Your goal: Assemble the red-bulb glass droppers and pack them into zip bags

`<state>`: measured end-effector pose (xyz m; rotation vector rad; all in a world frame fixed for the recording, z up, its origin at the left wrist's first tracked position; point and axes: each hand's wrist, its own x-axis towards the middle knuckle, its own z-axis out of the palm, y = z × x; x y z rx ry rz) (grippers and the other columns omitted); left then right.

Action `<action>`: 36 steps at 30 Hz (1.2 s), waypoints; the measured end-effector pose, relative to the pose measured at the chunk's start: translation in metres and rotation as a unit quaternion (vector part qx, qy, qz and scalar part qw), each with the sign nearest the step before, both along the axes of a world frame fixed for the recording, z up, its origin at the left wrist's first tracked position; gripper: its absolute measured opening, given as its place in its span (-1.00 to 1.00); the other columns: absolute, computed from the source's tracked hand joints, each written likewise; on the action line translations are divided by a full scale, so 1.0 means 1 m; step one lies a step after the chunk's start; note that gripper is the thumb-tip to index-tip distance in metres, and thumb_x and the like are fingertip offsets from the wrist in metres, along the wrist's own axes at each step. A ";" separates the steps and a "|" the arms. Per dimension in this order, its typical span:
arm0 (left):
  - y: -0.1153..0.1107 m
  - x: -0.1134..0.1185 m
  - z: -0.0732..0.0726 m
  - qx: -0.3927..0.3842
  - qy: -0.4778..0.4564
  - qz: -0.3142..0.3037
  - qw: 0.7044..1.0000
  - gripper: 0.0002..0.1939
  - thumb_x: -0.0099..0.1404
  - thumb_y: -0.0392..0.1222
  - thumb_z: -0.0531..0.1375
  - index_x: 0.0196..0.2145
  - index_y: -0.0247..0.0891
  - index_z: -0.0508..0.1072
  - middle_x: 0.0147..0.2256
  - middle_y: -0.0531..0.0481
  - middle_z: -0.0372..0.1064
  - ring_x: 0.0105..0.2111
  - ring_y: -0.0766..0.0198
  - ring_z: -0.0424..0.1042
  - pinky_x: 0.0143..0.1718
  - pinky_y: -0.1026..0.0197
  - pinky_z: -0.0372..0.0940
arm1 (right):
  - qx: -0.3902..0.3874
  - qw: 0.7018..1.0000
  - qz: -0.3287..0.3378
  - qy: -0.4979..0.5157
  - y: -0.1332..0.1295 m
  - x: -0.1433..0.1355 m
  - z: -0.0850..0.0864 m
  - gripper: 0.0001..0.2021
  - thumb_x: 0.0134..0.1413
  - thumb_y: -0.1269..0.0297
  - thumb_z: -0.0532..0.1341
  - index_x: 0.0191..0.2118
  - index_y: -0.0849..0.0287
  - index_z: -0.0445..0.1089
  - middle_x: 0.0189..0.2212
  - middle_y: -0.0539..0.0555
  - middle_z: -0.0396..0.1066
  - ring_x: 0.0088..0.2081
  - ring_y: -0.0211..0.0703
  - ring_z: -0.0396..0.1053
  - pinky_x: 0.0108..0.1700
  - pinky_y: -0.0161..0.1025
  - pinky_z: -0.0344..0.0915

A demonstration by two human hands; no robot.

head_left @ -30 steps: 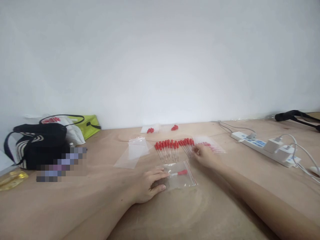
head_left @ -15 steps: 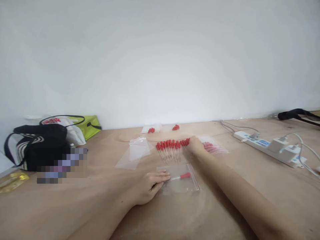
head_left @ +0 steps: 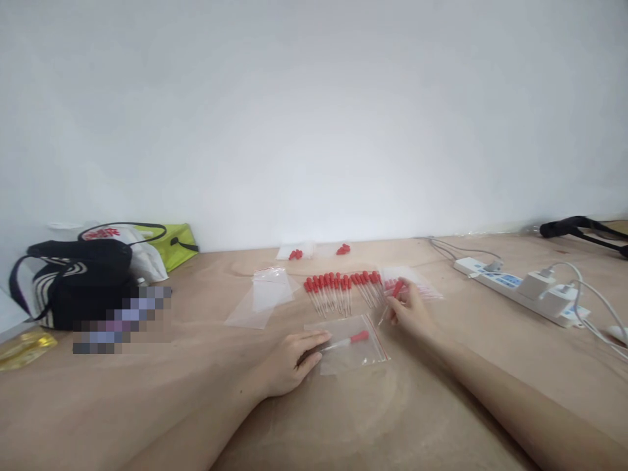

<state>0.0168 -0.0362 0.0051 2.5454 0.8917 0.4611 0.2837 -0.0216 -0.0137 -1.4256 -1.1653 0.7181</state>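
My right hand (head_left: 412,311) pinches a glass dropper (head_left: 396,289) by its red rubber bulb, the thin tube pointing down and left. A clear zip-lock bag (head_left: 350,356) lies in front of me with one red-bulbed dropper (head_left: 360,336) inside. At the bag's left end my left hand (head_left: 294,360) grips it between extended fingers and thumb. Behind the bag, loose droppers (head_left: 328,288) lie side by side in a row, bulbs away from me. A second, smaller group of droppers (head_left: 366,282) is just right of them. Filled bags (head_left: 424,289) lie partly behind my right hand.
Flat clear bags (head_left: 267,291) lie left of the droppers. Small red bulbs (head_left: 296,254) sit near the wall. A white power strip (head_left: 510,284) with plugs and cables occupies the right. Black (head_left: 98,281) and green bags (head_left: 179,247) stand left, near yellow tape (head_left: 27,347).
My right hand has drawn back from the dropper row toward me and right, bringing one dropper with it. The bag under my left hand has tilted slightly.
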 end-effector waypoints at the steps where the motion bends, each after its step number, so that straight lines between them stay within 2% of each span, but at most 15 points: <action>1: 0.000 0.000 0.000 -0.003 0.002 0.009 1.000 -0.63 0.24 -0.26 0.01 0.02 -0.20 0.26 0.02 -0.03 0.24 0.02 0.21 0.21 0.04 0.10 0.11 | 0.008 0.999 -0.009 0.038 -0.004 -0.002 -0.003 -0.43 -0.11 0.31 0.07 0.06 0.25 -0.15 -0.71 -0.18 0.17 -0.69 -0.23 0.25 -0.63 -0.31 0.21; 4: 0.000 -0.003 0.000 -0.015 0.012 0.019 1.000 -0.61 0.23 -0.19 0.04 0.03 -0.18 0.24 0.05 -0.04 0.18 0.06 0.17 0.14 0.06 0.07 0.06 | 0.030 0.991 -0.017 0.132 -0.009 -0.010 -0.009 -0.47 -0.16 0.29 0.13 -0.04 0.17 -0.09 -0.68 -0.16 0.21 -0.63 -0.21 0.30 -0.57 -0.27 0.29; 7: 0.001 -0.006 0.002 -0.036 0.026 0.021 0.999 -0.58 0.22 -0.12 0.06 0.05 -0.15 0.21 0.07 -0.04 0.15 0.09 0.13 0.08 0.08 0.04 0.02 | 0.042 0.981 0.002 0.191 -0.011 -0.018 -0.011 -0.53 -0.17 0.24 0.17 -0.13 0.11 -0.08 -0.62 -0.13 0.27 -0.59 -0.23 0.32 -0.51 -0.25 0.34; 10: 0.001 -0.008 0.005 -0.053 0.034 0.010 0.998 -0.55 0.22 -0.09 0.06 0.08 -0.13 0.17 0.09 -0.04 0.12 0.10 0.13 0.06 0.08 0.02 0.00 | 0.064 0.975 0.016 0.212 -0.013 -0.021 -0.012 -0.54 -0.18 0.18 0.19 -0.18 0.09 -0.08 -0.56 -0.11 0.30 -0.57 -0.24 0.33 -0.48 -0.24 0.35; 15: 0.001 -0.008 0.008 -0.066 0.044 0.012 0.997 -0.52 0.21 -0.09 0.07 0.09 -0.10 0.14 0.11 -0.03 0.08 0.10 0.11 0.04 0.08 -0.01 -0.01 | 0.096 0.972 -0.004 0.215 -0.012 -0.018 -0.014 -0.51 -0.19 0.12 0.21 -0.20 0.08 -0.09 -0.53 -0.10 0.31 -0.54 -0.24 0.34 -0.44 -0.23 0.36; 21: 0.002 -0.008 0.005 -0.058 0.040 0.006 0.997 -0.51 0.21 -0.06 0.07 0.09 -0.10 0.14 0.10 -0.02 0.10 0.10 0.12 0.05 0.08 0.02 -0.01 | 0.061 0.966 0.038 0.250 -0.019 -0.021 -0.016 -0.56 -0.19 0.06 0.21 -0.29 0.07 -0.06 -0.56 -0.11 0.31 -0.50 -0.20 0.39 -0.40 -0.20 0.35; 29: 0.003 -0.008 0.004 -0.059 0.045 0.007 0.997 -0.51 0.21 -0.05 0.07 0.09 -0.11 0.14 0.10 -0.01 0.10 0.10 0.13 0.04 0.09 0.02 -0.01 | 0.018 0.957 0.037 0.289 -0.032 -0.019 -0.009 -0.57 -0.25 0.05 0.25 -0.37 0.08 -0.03 -0.59 -0.12 0.34 -0.55 -0.27 0.36 -0.47 -0.29 0.32; 32: 0.003 -0.007 0.004 -0.063 0.043 0.014 0.997 -0.52 0.20 -0.05 0.07 0.09 -0.09 0.15 0.10 -0.01 0.10 0.10 0.12 0.05 0.08 0.00 -0.01 | 0.008 0.955 0.035 0.295 -0.032 -0.020 -0.006 -0.57 -0.26 0.06 0.26 -0.38 0.08 -0.01 -0.61 -0.11 0.33 -0.55 -0.27 0.36 -0.47 -0.30 0.32; 36: 0.003 -0.007 0.003 -0.064 0.026 0.011 0.998 -0.52 0.20 -0.06 0.09 0.08 -0.07 0.16 0.10 0.00 0.11 0.09 0.12 0.07 0.08 0.00 0.00 | -0.012 0.960 0.073 0.271 -0.033 -0.024 -0.005 -0.60 -0.31 0.09 0.29 -0.42 0.11 0.06 -0.57 -0.10 0.32 -0.55 -0.31 0.33 -0.45 -0.31 0.31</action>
